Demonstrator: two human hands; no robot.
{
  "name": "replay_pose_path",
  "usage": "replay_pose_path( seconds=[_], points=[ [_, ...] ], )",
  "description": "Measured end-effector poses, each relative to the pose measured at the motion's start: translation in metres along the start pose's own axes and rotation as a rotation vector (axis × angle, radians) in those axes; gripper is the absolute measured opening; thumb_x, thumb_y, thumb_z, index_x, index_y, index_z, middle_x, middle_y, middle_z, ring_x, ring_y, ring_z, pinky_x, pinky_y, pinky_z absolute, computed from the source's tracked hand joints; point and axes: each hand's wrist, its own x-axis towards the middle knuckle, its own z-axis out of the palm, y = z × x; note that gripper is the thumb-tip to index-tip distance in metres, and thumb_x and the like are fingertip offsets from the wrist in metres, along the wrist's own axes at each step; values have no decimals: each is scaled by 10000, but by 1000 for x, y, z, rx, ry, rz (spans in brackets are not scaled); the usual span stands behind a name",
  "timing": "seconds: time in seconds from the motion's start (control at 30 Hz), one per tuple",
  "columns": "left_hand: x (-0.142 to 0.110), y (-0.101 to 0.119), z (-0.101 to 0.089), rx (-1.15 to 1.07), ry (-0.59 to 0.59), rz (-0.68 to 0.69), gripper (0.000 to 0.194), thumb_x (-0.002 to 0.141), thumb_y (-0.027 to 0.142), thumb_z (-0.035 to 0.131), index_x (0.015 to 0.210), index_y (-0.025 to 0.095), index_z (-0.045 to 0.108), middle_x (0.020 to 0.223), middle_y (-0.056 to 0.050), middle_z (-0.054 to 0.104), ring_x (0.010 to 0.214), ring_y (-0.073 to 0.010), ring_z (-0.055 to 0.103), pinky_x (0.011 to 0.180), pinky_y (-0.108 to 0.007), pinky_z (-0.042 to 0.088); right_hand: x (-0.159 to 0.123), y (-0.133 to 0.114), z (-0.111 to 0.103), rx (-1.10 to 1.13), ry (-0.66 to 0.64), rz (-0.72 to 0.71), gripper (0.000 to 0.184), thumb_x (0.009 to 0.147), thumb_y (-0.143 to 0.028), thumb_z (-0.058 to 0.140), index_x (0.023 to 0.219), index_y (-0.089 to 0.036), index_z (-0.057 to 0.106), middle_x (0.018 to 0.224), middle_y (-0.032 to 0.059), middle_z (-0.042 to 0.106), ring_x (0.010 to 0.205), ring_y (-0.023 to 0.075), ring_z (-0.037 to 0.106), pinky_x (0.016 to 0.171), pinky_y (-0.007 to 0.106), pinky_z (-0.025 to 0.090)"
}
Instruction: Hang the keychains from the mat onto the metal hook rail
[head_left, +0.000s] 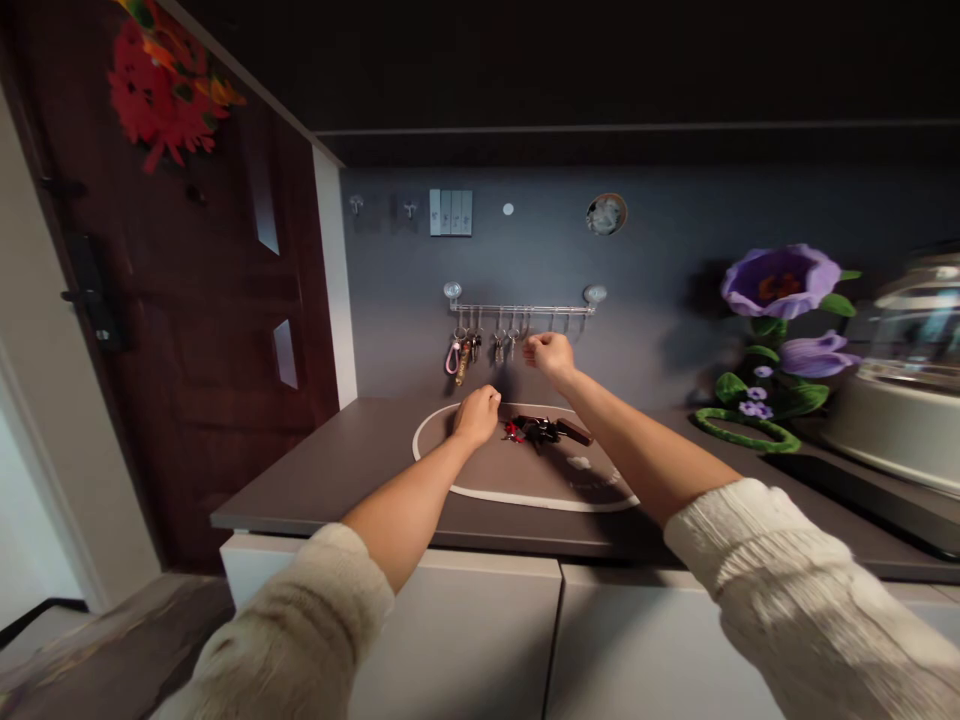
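In the head view, the right hand [550, 355] is raised beside the hooks of a clear rail [525, 310], above the back edge of the bench [330, 455]; its fingers are curled inward, but whether anything is pinched cannot be told. The left hand [478, 415] is held lower, over the left part of the mat [525, 497], with fingers bent together and the palm hidden. Hung keys [463, 365] are carried along the rail's left half. A dark key pile [541, 430] is seen on the mat, back from the bench's front edge; single pieces are hard to make out. Open room is found toward the left front corner. At right, a domed appliance [900, 410] is cut off.
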Motion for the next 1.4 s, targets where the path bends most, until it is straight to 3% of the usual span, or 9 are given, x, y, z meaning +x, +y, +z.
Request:
replay_pose_path(
  seconds=[0.3,0.6,0.8,0.97,1.4],
  points=[
    [1,-5,3,-3,-52,61,184,807,164,422,832,173,604,875,-52,614,843,-146,537,799,-272,407,-40,13,-14,164,-71,92,157,799,-145,440,670,-142,528,657,34,595,541,70,538,540,197,465],
    [0,-10,7,96,-197,103,227,801,175,449,925,193,639,978,-53,603,953,-165,516,880,-286,393,-69,35,-27,118,-98,141,130,780,-154,468,686,-132,555,726,65,640,577,73,558,590,198,462],
    [0,-14,6,204,-275,172,292,809,186,434,1011,225,641,1029,-58,604,985,-185,504,906,-299,382,-69,57,-31,-73,-125,8,145,763,-210,476,694,-131,576,707,56,640,549,76,523,563,192,426],
    [2,-15,8,217,-320,191,265,811,212,451,943,241,679,991,-52,636,952,-180,519,913,-300,376,-64,67,-31,-212,-129,-52,169,751,-242,479,729,-133,606,724,55,661,570,91,546,572,200,421],
    [1,-9,3,171,-259,165,150,749,190,566,792,203,708,861,-74,668,842,-175,580,807,-262,414,-73,56,-33,-413,-144,-101,166,776,-223,476,756,-152,625,729,49,673,650,113,589,684,224,430]
  ],
)
